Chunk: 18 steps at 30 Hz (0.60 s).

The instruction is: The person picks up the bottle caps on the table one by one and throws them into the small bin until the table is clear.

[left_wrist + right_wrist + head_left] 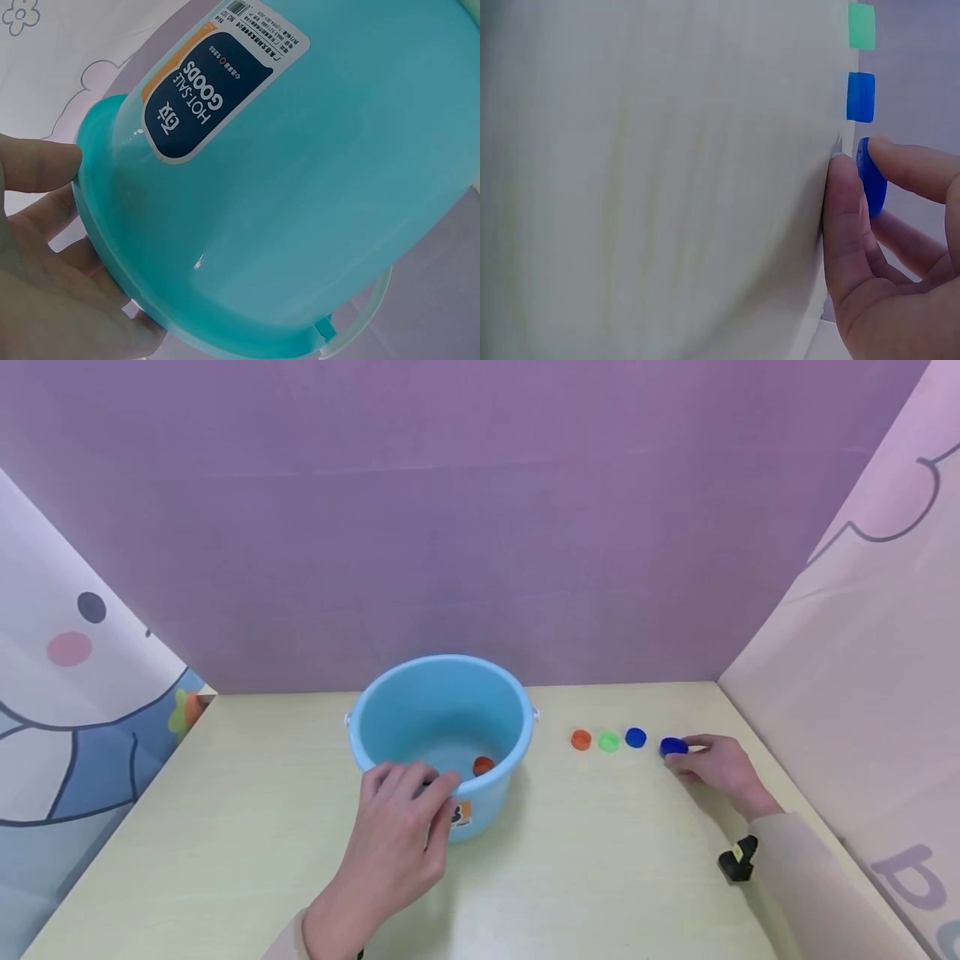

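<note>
The fingers of the right hand (720,767) pinch a blue cap (672,747) at their tips; a loose pinch could drop it. The left hand's (401,831) fingers grip the bucket (491,803) rim beneath them; pulling down could tip it.

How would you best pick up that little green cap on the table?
I'd pinch the green cap by its side wall, at its near and far edges, coming from above. It looks short and round and sits flat on the table. The orange cap and the loose blue cap flank it closely left and right, so front and back likely leave more room.
</note>
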Each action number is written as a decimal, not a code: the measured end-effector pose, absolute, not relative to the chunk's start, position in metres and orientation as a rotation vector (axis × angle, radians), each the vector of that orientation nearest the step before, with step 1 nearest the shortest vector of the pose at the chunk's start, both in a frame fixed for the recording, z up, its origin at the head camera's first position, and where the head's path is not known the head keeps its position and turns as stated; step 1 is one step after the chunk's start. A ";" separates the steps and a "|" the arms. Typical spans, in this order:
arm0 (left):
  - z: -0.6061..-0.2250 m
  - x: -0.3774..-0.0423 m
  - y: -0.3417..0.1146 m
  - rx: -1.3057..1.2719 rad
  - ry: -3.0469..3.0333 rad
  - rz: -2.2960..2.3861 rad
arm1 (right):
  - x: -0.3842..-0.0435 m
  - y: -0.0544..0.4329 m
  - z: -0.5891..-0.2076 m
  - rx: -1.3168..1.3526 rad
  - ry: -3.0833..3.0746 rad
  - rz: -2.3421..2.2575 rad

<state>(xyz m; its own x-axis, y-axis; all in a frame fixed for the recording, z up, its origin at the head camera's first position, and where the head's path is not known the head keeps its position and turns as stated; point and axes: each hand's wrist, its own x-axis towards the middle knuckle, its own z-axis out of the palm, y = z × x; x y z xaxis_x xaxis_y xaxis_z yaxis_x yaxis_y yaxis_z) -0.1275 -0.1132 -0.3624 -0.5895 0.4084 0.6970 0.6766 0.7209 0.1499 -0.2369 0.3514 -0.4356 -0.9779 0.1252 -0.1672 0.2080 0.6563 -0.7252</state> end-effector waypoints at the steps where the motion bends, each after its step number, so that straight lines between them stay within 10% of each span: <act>1: -0.362 -0.128 -0.113 -0.820 -2.269 -0.538 | -0.236 0.351 -0.436 0.276 2.757 -1.247; 18: -0.362 -0.127 -0.113 -0.818 -2.266 -0.544 | -0.234 0.339 -0.432 0.223 2.775 -1.331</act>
<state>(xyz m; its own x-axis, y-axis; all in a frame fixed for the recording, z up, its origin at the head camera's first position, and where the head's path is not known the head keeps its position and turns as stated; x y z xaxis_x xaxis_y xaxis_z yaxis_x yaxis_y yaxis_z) -0.1273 -0.1128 -0.3619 -0.5875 0.4045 0.7008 0.6786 0.7181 0.1544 -0.2338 0.3391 -0.4325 -0.9880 0.1057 -0.1123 0.1537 0.6179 -0.7711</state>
